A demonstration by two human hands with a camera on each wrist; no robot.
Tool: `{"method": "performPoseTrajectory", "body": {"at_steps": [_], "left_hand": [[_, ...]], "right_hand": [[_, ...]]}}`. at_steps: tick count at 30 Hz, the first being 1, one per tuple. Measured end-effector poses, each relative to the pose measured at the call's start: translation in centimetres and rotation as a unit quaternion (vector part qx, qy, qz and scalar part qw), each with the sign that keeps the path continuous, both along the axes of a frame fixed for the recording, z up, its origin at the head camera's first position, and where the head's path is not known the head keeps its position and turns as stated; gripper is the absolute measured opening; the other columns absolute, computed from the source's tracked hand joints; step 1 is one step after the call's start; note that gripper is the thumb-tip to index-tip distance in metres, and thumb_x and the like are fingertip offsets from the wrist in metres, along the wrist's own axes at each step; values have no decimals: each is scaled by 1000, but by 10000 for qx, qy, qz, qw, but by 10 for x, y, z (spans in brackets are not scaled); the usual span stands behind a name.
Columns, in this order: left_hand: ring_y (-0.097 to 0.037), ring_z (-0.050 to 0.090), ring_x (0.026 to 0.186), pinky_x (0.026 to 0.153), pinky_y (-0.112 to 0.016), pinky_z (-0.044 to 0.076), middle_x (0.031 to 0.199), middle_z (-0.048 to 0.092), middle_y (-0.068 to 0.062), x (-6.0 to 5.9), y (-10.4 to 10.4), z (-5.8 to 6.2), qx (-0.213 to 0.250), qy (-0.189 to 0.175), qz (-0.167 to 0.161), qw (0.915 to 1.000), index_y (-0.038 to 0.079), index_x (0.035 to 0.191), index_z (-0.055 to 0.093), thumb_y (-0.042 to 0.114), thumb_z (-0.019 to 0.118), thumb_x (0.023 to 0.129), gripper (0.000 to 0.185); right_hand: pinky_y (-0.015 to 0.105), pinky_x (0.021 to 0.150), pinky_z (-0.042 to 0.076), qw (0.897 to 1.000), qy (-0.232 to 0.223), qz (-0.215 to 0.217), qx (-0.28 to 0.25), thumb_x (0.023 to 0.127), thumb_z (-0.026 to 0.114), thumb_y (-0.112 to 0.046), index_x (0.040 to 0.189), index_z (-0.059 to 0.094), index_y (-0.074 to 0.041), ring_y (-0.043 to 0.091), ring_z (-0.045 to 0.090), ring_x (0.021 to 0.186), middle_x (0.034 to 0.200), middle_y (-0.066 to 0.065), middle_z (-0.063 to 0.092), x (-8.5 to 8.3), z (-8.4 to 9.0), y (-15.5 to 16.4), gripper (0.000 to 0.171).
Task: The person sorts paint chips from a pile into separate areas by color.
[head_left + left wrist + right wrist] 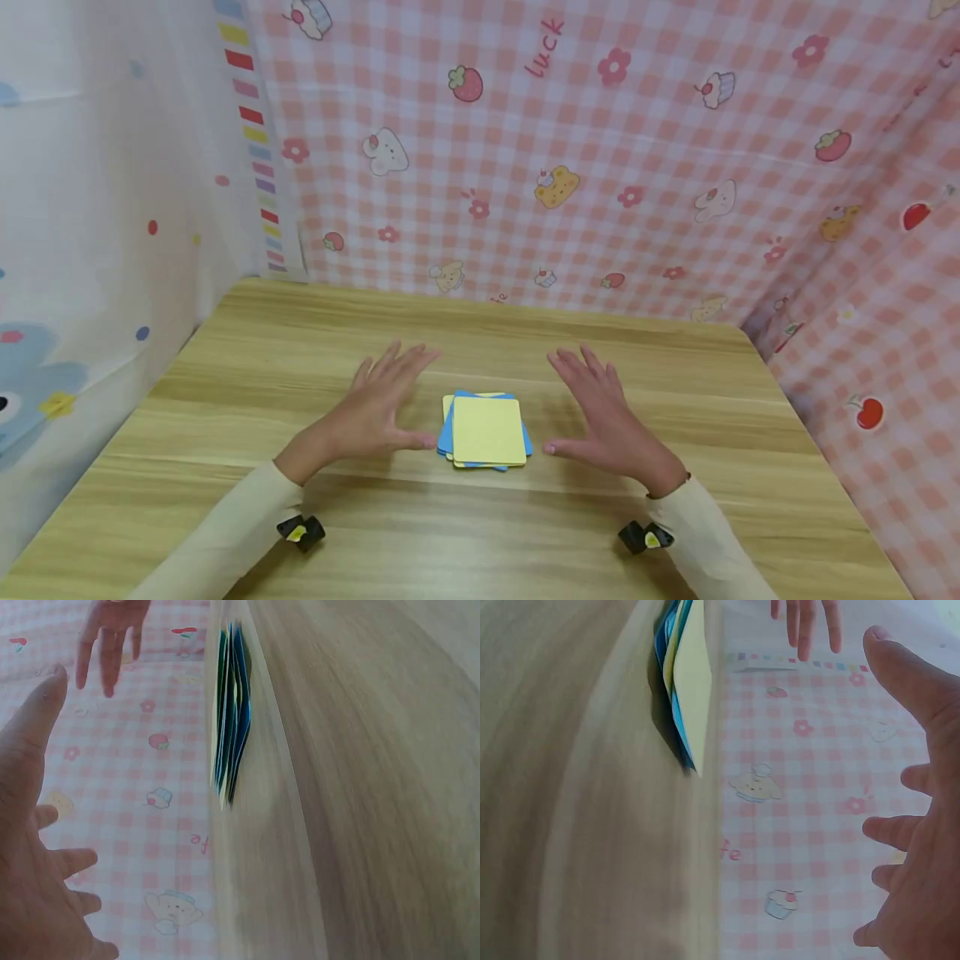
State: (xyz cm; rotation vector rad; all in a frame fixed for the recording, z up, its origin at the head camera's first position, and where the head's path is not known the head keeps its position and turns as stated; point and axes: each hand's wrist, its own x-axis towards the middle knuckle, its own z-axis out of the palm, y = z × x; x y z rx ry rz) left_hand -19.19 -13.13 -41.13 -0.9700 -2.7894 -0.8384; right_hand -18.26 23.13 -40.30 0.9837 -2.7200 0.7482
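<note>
Card stack (pixel 486 431), between spread fingers (pixel 405 360), untouched

A wooden table (pixel 300 358) stands before pink checked cloth (pixel 637 167).

Left hand (pixel 30 847) fills 7–9 o'clock corner, fingers spread and straight, thumb pointing toward 12, holding nothing. Card stack (pixel 229 712) at 12 o'clock from centre, seen edge-on, blue and pale yellow edges fanned slightly, lying on wooden tabletop (pixel 360 795) that covers whole 3 o'clock half. Right hand (pixel 112 630) at 11 o'clock, fingertips only, straight, apart from stack. Pink checked cloth (pixel 150 795) with flowers, cupcake and bear behind hands. View blurred.
</note>
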Motion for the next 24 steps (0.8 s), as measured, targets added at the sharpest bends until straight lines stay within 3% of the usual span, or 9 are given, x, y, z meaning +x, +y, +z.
{"method": "performPoseTrajectory", "body": {"at_steps": [6, 13, 16, 19, 24], "left_hand": [[-43, 13, 152, 117, -71, 10, 165, 23, -16, -2, 2, -2, 794, -909, -214, 9925, 13, 161, 20, 36, 88, 79, 110], [-35, 21, 151, 118, -61, 24, 164, 24, -14, -3, 7, -6, 1274, -1676, -350, 9770, 11, 160, 20, 31, 84, 84, 102], [-34, 23, 151, 117, -61, 26, 164, 26, -12, -5, 9, -7, 1279, -1781, -332, 9751, 13, 160, 21, 32, 83, 84, 100], [-33, 24, 150, 117, -61, 26, 163, 28, -13, -6, 12, -8, 1236, -1852, -338, 9743, 11, 159, 22, 33, 84, 84, 100], [-34, 23, 151, 120, -57, 24, 163, 27, -15, -10, 18, -12, 1093, -2061, -307, 9719, 6, 160, 21, 34, 85, 83, 104]], "right_hand": [[66, 118, -4, 9959, -687, 21, -587, 74, 92, -31, 161, 19, -15, 37, 5, 154, 165, 10, 25, -4, -8, -5, 115], [67, 112, 27, 9916, -995, -62, -826, 74, 92, -28, 158, 23, -18, 34, 20, 148, 160, 7, 30, -9, -17, -10, 110], [63, 112, 31, 9905, -1075, -43, -858, 74, 92, -24, 156, 25, -14, 31, 25, 144, 158, 6, 32, -11, -20, -13, 107], [62, 112, 30, 9890, -1215, -77, -844, 73, 92, -24, 154, 29, -13, 30, 27, 142, 157, 5, 34, -13, -23, -14, 103], [62, 120, 10, 9881, -1383, -85, -666, 73, 92, -29, 152, 32, -13, 29, 28, 145, 155, 6, 36, -18, -29, -17, 101]]}}
